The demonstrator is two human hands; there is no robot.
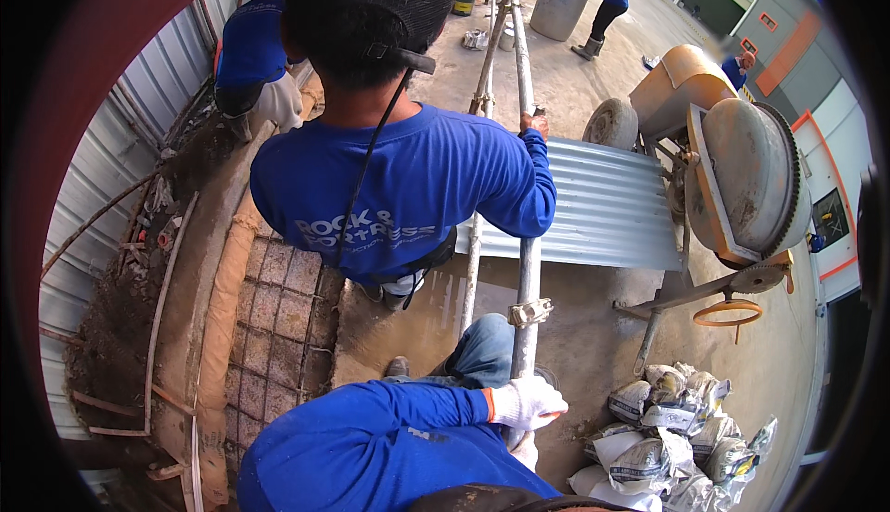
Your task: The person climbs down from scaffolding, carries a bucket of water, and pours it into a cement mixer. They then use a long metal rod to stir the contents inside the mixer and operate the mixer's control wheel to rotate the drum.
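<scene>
At lower centre, the left hand (528, 404) clasps the metal pole (525, 352); the right hand (526, 454) is too hidden to tell. Keeping below the clamp (530, 313) should avoid pinching.

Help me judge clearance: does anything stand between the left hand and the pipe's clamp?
Nothing visible does: only bare pipe lies between the left hand and the clamp. A knee is just left of that stretch.

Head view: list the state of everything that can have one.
Left hand: gloved, closed around metal pole
Right hand: gloved, mostly hidden, grip unclear
Metal pole: held
Clamp: fitted around pole, tightness unclear
Mixer drum: cannot tell whether turning
Corrugated sheet: spread out
Rebar grid: exposed
Sacks: heaped
</scene>
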